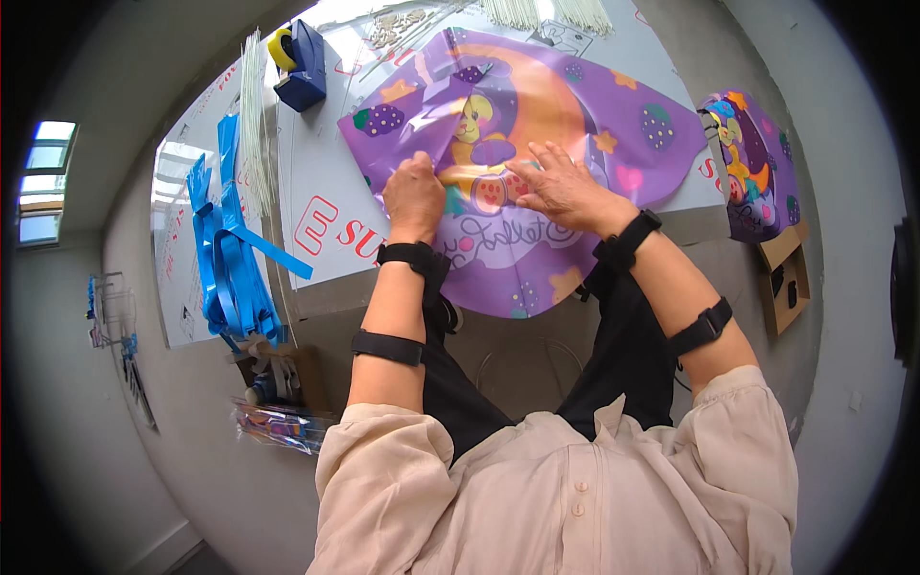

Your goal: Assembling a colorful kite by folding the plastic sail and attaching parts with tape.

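Note:
A large purple printed plastic sheet (522, 254) lies across the table's near part and droops over its front edge. It shows a cartoon animal on an orange moon, with stars and berries. My left hand (414, 196) is closed, its fingers curled in a pinch at a folded flap on the sheet's left side; the fingertips are partly hidden. My right hand (565, 187) rests on the middle of the sheet with its fingers spread, palm down. Black straps circle both my forearms.
Bundles of thin white sticks (254, 125) and blue ribbons (230, 259) lie at left, near a blue tape dispenser (305, 67). Another purple printed sheet (752, 168) hangs at right above an open cardboard box (786, 283). The white table (321, 216) ends just before my knees.

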`<state>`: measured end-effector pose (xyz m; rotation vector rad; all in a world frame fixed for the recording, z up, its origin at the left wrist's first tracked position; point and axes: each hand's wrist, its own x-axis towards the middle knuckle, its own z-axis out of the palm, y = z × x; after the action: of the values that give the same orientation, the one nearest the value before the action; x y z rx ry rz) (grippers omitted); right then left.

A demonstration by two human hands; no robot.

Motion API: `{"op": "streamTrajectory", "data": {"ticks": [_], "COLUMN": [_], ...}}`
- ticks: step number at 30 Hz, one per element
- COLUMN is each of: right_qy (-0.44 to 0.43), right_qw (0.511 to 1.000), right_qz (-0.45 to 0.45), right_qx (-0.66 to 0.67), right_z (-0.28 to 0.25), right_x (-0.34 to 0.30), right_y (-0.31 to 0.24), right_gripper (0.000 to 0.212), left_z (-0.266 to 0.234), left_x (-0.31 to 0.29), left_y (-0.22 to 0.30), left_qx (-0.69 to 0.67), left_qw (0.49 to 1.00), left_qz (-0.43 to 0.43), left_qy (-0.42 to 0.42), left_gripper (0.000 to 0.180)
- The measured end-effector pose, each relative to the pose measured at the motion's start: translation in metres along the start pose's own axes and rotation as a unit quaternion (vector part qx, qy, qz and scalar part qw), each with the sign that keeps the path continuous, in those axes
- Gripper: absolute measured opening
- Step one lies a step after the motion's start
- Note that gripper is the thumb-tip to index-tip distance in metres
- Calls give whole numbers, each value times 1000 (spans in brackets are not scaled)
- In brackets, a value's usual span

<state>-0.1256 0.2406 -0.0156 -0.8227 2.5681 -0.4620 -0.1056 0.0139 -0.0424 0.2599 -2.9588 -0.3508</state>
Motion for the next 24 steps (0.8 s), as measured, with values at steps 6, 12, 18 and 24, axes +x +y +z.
{"op": "streamTrajectory", "data": {"ticks": [6, 12, 18, 24], "right_qy": [-4, 23, -25, 1], "right_qw": [999, 998, 998, 998], "right_qz": [44, 40, 50, 64], "right_qx": [19, -34, -24, -4], "right_z": [17, 27, 20, 20], "right_x": [8, 2, 6, 11], "right_y": [-4, 1, -9, -13], "right_gripper": [72, 98, 105, 88], "left_z": [-19, -50, -50, -58], "left_x": [0, -35, -69, -67], "left_y": [-65, -112, -155, -159], "left_qx": [-250, -501, -352, -106], "left_qw": [955, 793, 821, 855], "left_qz": [-85, -307, -437, -411], "left_qy": [135, 157, 102, 297], "left_gripper": [10, 10, 12, 18]}}
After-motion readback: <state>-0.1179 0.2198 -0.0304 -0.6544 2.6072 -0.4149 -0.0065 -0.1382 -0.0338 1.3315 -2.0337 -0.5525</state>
